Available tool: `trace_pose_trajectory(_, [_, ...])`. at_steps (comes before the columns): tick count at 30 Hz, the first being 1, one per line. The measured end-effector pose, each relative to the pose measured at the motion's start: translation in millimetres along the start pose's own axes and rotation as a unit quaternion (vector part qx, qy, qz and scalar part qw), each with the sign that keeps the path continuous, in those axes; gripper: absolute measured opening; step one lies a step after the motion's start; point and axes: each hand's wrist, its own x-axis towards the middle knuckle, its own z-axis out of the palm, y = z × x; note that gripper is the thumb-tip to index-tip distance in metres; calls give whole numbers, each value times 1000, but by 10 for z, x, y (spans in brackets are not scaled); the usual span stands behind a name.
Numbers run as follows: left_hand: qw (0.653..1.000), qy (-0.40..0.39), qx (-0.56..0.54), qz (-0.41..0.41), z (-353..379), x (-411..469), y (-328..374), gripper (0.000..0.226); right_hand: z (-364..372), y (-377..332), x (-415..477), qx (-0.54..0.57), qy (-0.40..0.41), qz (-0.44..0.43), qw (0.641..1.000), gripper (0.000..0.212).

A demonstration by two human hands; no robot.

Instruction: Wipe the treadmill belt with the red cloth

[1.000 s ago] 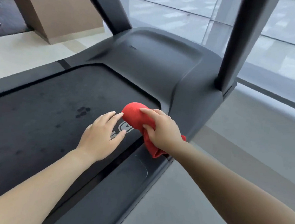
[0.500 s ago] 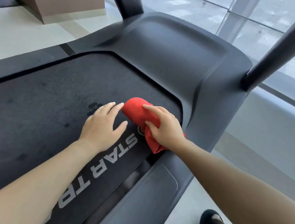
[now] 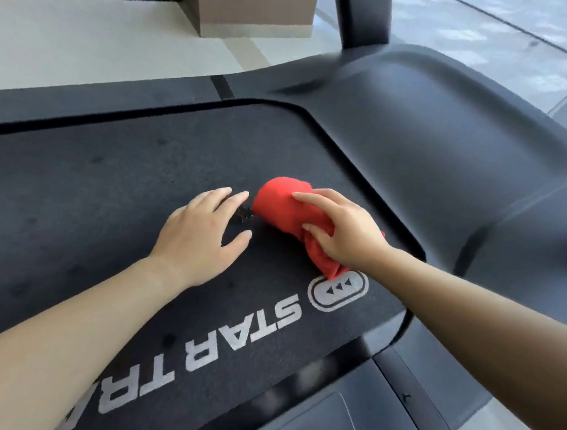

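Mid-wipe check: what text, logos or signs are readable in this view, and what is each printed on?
"STAR TR" in white block letters on the treadmill belt; the word runs on under the left forearm and out of the frame, so the rest cannot be read.
Oval badge with three small arrowheads, white, on the belt just past the lettering, beside the red cloth; no letters in it.
No other readable text.

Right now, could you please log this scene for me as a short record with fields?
surface: dark textured treadmill belt with white lettering
tool: bunched red cloth, resting on the belt
right hand: gripping the cloth, pressing it down
left hand: flat on the belt, fingers spread, apart from the cloth
dirt: small dark speck cluster between left fingertips and cloth
front: dark grey motor cover
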Motion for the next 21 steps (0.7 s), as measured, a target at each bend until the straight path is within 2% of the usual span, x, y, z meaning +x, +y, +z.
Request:
trace_pose_trajectory(2, [1000, -5, 11, -10, 87, 37, 44, 62, 56, 114, 59, -14, -46, -41, 998, 51])
trace_pose_trajectory(4, [1000, -9, 13, -22, 173, 60, 112, 62, 115, 178, 119, -21, -57, -74, 995, 52])
trace_pose_trajectory(10, [998, -25, 17, -53, 271, -9, 239, 62, 307, 207, 59, 1, 28, -83, 996, 49])
trace_pose_trajectory(15, [999, -25, 16, -44, 400, -74, 150, 64, 343, 189, 68, 4, 52, -69, 996, 48])
trace_pose_trajectory(17, [999, -19, 14, -40, 464, -60, 123, 65, 289, 193, 29, 4, 60, -42, 997, 49])
trace_pose_trajectory(21, [998, -40, 17, -41, 563, -24, 158, 65, 142, 168, -199, -13, 134, 122, 983, 48])
